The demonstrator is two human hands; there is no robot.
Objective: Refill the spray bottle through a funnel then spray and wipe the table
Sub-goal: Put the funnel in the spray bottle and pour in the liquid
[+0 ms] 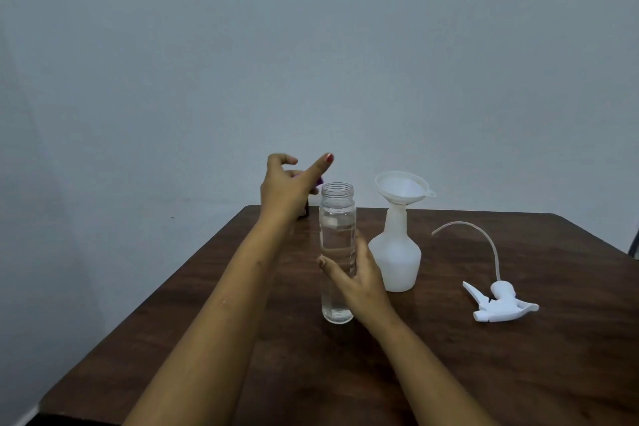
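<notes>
Purple thing (321, 180) — mostly hidden behind left hand (283, 187).

we see a plain indoor room, most likely a corner of a home: a dark wood-grain table (484, 373) stands against a bare, pale blue-grey painted wall (311, 62) with small scuffs. on it we find household things: a white spray bottle (396, 252), a funnel (403, 188), a clear bottle (337, 218) of water.

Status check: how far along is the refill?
Done: trigger head lies off on the table, funnel sits in the neck of the spray bottle, clear bottle uncapped. In hand: right hand grips the clear bottle; left hand holds what looks like its purple cap. Left: pouring, refitting the head, spraying, wiping.
</notes>
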